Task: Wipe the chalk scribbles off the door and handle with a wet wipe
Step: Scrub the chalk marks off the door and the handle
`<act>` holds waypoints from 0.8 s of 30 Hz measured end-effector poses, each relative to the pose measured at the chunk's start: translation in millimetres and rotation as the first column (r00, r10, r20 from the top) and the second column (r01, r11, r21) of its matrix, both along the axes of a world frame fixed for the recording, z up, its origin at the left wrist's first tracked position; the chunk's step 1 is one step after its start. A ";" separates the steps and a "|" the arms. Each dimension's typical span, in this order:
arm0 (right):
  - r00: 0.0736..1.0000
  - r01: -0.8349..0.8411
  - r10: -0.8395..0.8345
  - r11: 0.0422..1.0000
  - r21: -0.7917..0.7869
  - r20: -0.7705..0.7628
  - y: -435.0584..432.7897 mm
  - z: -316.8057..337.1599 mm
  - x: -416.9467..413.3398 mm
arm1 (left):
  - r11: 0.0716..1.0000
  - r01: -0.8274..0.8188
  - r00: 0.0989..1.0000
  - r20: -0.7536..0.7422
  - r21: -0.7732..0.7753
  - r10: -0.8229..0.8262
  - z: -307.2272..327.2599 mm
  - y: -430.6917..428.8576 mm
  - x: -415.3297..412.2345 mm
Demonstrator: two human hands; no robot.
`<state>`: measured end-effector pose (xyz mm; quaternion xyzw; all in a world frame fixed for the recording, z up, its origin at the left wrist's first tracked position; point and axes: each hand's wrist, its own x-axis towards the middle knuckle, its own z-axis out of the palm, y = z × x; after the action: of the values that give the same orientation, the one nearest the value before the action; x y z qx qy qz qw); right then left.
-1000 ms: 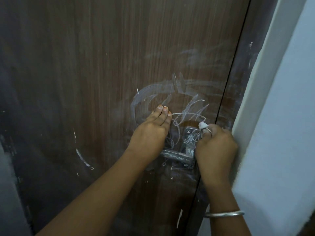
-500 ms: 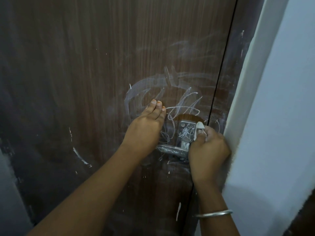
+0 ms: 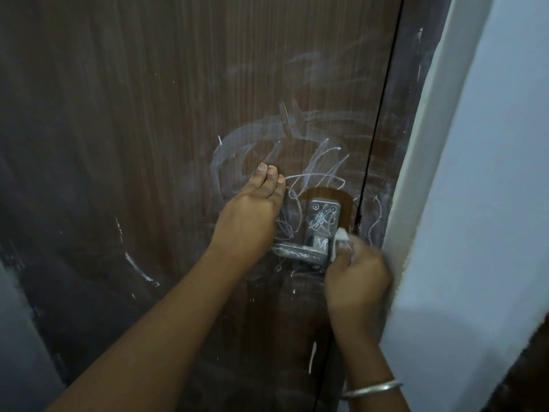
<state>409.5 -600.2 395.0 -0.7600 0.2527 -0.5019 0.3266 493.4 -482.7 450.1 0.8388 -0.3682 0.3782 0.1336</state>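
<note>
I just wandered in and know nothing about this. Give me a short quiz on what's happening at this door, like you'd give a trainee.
1. True or false: the left hand holds the wet wipe.
2. Where is the wet wipe? A) beside the lower right edge of the handle plate; B) on the floor; C) draped over the left forearm.
3. Fill in: the silver bangle sits on the ___ wrist.

Key
1. False. The right hand pinches it, and the left hand rests with straight fingers on the door.
2. A.
3. Right.
</note>
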 end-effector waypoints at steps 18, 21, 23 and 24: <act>0.996 0.017 -0.022 0.998 -0.062 -0.087 1.4 -28.7 -1.5 | 1.000 -0.021 0.999 -0.046 -0.003 0.021 -2.0 -2.0 -0.6; 0.998 0.057 -0.056 0.998 -0.037 0.030 2.6 -17.3 5.6 | 1.000 -0.012 0.998 -0.057 -0.011 0.012 -0.8 -0.5 0.2; 0.995 0.064 -0.061 0.998 -0.024 0.081 3.8 -22.9 6.9 | 1.000 -0.012 0.998 -0.060 -0.004 0.011 -0.2 -0.1 0.5; 0.995 0.054 -0.053 0.998 -0.010 0.088 4.4 -29.6 6.2 | 1.000 -0.013 0.998 -0.060 0.000 0.013 -0.1 -0.2 0.9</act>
<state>415.7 -595.8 365.4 -0.7321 0.2554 -0.5449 0.3192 494.3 -482.9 450.0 0.8521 -0.3585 0.3538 0.1422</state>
